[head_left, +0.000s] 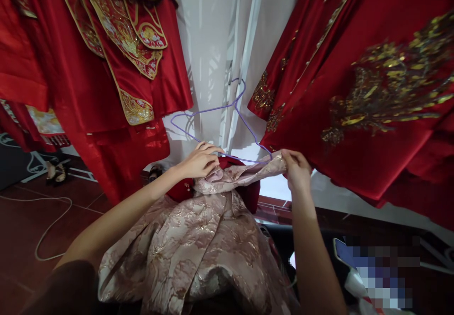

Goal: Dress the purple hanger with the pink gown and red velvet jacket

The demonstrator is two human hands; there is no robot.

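Observation:
A pink brocade garment [209, 234] with raised, shiny flowers drapes toward me over the lower middle of the view. My right hand [298, 169] pinches the end of its upper band between thumb and fingers, stretching the band out to the right. At the band's other side, my left hand [201, 161] is closed with bent fingers on the cloth, close to the hanger's lower bar; its exact grip is partly hidden. A purple wire hanger [212, 109] stands above the band, its hook upward near a white pole. The hanger's right corner meets the band beside my right hand.
Red embroidered garments [177, 64] hang on the left, and a red sequined one [354, 163] on the right. Between them stands a white upright pole [248, 36]. A pale cable [71, 206] and dark shoes [56, 173] are at left. A phone [344, 253] sits lower right.

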